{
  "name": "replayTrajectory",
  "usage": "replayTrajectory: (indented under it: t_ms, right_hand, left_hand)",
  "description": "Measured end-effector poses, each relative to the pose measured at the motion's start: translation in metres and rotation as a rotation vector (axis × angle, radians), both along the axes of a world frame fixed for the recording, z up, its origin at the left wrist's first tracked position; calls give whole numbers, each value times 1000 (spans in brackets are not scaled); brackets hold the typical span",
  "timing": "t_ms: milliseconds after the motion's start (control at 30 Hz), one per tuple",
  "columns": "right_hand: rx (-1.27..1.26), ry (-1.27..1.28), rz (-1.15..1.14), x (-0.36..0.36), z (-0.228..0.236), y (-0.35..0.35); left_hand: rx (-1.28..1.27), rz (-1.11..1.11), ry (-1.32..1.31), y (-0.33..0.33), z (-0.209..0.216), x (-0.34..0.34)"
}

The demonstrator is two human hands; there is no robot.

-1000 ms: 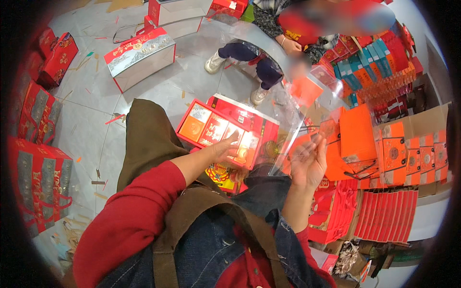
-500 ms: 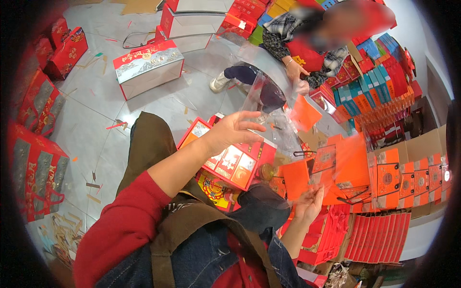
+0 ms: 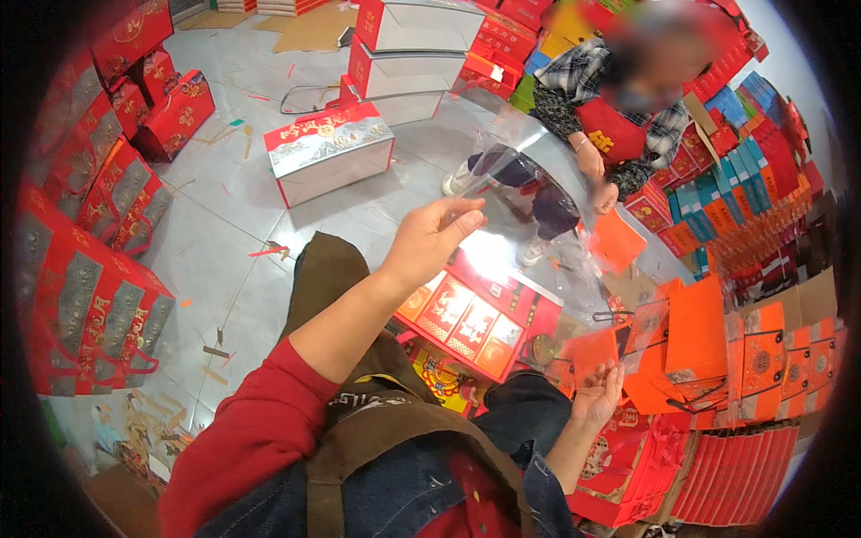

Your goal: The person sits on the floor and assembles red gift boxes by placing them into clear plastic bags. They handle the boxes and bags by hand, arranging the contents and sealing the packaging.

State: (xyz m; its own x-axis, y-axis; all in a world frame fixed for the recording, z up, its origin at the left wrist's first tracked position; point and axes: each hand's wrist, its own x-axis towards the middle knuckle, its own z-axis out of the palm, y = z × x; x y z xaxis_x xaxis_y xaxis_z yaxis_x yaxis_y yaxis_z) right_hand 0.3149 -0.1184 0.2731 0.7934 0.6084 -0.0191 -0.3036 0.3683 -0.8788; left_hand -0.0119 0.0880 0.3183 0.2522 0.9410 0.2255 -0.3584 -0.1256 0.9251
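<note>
A large sheet of clear plastic film (image 3: pixel 538 157), perhaps a bag, spreads in front of me, creased and shiny. At its left side my left hand (image 3: pixel 435 238) is raised, thumb and fingers closing on the film's edge. Lower right, my right hand (image 3: pixel 596 394) is palm up with curled fingers, also at the film; its exact grip is hard to see. Beneath the left hand, an open red gift box (image 3: pixel 502 372) rests by my lap, with several red-and-white and orange packs (image 3: pixel 446 308) inside. Below it lies a yellow-and-red printed box (image 3: pixel 439 377).
Another person (image 3: pixel 592 134) sits opposite, hands near an orange card (image 3: pixel 617 242). Orange boxes (image 3: pixel 695 332) and red bags (image 3: pixel 619 466) crowd the right. A white-and-red carton (image 3: pixel 332 152) stands on the tiled floor, with red gift bags (image 3: pixel 99 305) on the left and paper scraps (image 3: pixel 143 421) about.
My view has turned left, so the scene sits farther right and lower. My left hand has lifted away from above the red box, uncovering more packs; my right hand's fingers have curled upright.
</note>
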Motion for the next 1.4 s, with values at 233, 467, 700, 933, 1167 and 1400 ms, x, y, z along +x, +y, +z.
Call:
replayTrajectory:
  t_ms: [233,467,700,933,1167,1400]
  right_hand:
    - [11,-1235,-204,-47,103,57]
    - [-19,-2084,710,-121,201,135]
    - [-228,-1815,1024,-121,205,139]
    - [-86,-1632,1073,-117,197,149]
    - [-121,-1655,1086,-109,201,150]
    - [-173,-1630,1170,-104,203,148]
  left_hand:
    - [480,21,558,-4,48,-3]
    - [856,-82,1106,-26,103,18]
    - [1079,-159,1096,-12,120,-19]
    - [776,-343,1139,-5,134,-27]
    - [600,-378,1024,-7,139,-29]
    - [488,-416,977,-13,142,-28]
